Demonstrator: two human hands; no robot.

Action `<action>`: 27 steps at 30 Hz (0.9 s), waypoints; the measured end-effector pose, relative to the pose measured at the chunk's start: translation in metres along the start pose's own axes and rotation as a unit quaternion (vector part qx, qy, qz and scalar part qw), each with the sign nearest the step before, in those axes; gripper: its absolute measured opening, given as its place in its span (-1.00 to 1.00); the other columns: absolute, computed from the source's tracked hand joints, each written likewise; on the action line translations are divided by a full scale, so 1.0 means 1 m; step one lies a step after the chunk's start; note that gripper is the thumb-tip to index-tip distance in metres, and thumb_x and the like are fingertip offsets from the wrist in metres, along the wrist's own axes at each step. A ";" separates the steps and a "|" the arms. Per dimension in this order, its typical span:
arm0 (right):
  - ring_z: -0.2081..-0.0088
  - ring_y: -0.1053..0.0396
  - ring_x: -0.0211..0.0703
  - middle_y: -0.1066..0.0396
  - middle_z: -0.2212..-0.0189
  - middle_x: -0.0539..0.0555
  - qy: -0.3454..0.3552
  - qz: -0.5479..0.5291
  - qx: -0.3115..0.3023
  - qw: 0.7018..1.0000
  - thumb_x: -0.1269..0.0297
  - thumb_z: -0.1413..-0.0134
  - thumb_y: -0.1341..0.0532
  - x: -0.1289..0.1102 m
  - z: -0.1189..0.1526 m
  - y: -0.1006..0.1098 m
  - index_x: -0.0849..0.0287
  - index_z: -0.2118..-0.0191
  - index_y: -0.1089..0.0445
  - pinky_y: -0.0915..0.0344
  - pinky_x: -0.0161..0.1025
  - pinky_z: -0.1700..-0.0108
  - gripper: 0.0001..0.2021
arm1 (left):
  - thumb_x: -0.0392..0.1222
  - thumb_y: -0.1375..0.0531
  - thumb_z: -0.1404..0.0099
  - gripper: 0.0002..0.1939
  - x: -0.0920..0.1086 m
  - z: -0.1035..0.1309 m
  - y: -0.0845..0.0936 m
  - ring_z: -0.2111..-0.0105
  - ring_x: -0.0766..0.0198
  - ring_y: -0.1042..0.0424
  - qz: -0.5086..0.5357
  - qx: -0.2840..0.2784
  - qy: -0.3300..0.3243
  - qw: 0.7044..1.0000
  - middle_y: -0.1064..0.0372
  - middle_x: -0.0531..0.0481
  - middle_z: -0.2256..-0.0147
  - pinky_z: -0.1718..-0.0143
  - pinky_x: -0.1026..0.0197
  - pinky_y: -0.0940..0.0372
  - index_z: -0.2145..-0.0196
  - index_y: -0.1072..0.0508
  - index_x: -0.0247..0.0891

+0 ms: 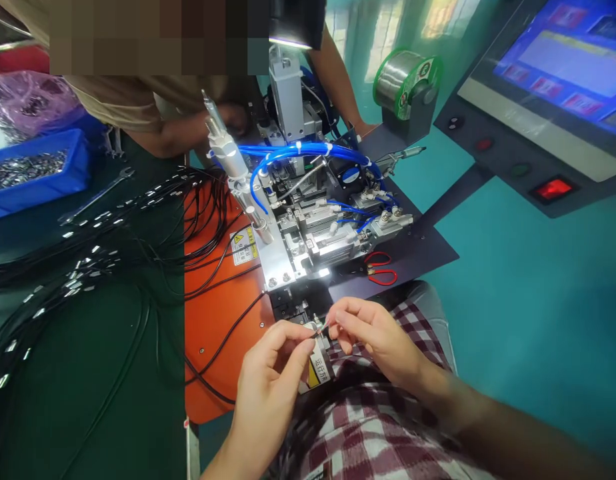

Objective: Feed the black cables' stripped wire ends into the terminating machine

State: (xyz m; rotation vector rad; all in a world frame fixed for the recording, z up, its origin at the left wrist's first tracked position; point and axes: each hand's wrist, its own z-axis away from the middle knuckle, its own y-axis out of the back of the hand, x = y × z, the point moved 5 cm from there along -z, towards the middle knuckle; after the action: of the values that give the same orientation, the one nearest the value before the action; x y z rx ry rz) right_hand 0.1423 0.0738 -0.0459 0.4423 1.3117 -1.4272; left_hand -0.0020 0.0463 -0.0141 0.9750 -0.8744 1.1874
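Observation:
My left hand (pixel 273 377) is closed, thumb and forefinger pinching the end of a black cable. A black cable (pixel 215 393) runs in from the left and passes out of sight behind that hand. Just right of it, my right hand (pixel 373 333) is closed in a pinch on the thin wire ends (pixel 323 328) at the cable's tip. Exactly how the fingertips meet the wires is too small to tell. Both hands are close together over a labelled block (pixel 318 373) at the front of a metal machine (pixel 308 233) with blue air hoses.
Red-handled cutters (pixel 382 272) lie on the machine's dark plate. Many black cables (pixel 88 267) with shiny ends spread across the left. Farther back are a wrench (pixel 98 195), a blue bin (pixel 38 173) of metal parts, a solder spool (pixel 405 83), a screen (pixel 568 60) and another person's arm (pixel 338 83).

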 end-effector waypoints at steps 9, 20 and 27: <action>0.57 -0.19 -0.41 -0.32 0.53 -0.06 -0.005 -0.019 -0.009 1.000 0.10 -0.05 -0.29 0.001 -0.001 -0.006 0.26 0.40 -0.37 -0.09 -0.39 0.48 -0.72 | -0.06 -0.16 -0.27 -0.74 -0.005 0.001 -0.002 0.68 0.47 -0.13 0.041 -0.016 0.041 0.998 -0.27 0.12 0.58 0.64 0.38 -0.06 0.22 -0.42 -0.31; 0.57 -0.16 -0.38 -0.29 0.57 -0.07 0.015 0.048 0.023 0.998 0.17 0.03 -0.33 -0.008 0.001 -0.006 0.24 0.44 -0.40 -0.14 -0.38 0.50 -0.78 | -0.06 -0.18 -0.26 -0.75 -0.009 0.005 0.000 0.60 0.42 -0.18 0.002 0.001 0.017 1.000 -0.32 0.06 0.53 0.63 0.39 -0.09 0.19 -0.46 -0.26; 0.63 -0.19 -0.38 -0.28 0.63 -0.10 0.016 0.026 0.058 0.998 0.18 0.08 -0.33 0.001 0.003 -0.011 0.22 0.42 -0.37 -0.13 -0.38 0.54 -0.78 | -0.03 -0.17 -0.26 -0.75 -0.013 0.006 -0.002 0.61 0.43 -0.16 0.039 -0.003 0.035 0.999 -0.29 0.09 0.55 0.63 0.40 -0.08 0.21 -0.41 -0.25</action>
State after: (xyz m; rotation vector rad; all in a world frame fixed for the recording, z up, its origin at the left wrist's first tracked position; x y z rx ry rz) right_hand 0.1339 0.0685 -0.0405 0.5745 1.2385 -1.4627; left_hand -0.0021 0.0368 -0.0242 0.8953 -0.8659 1.2778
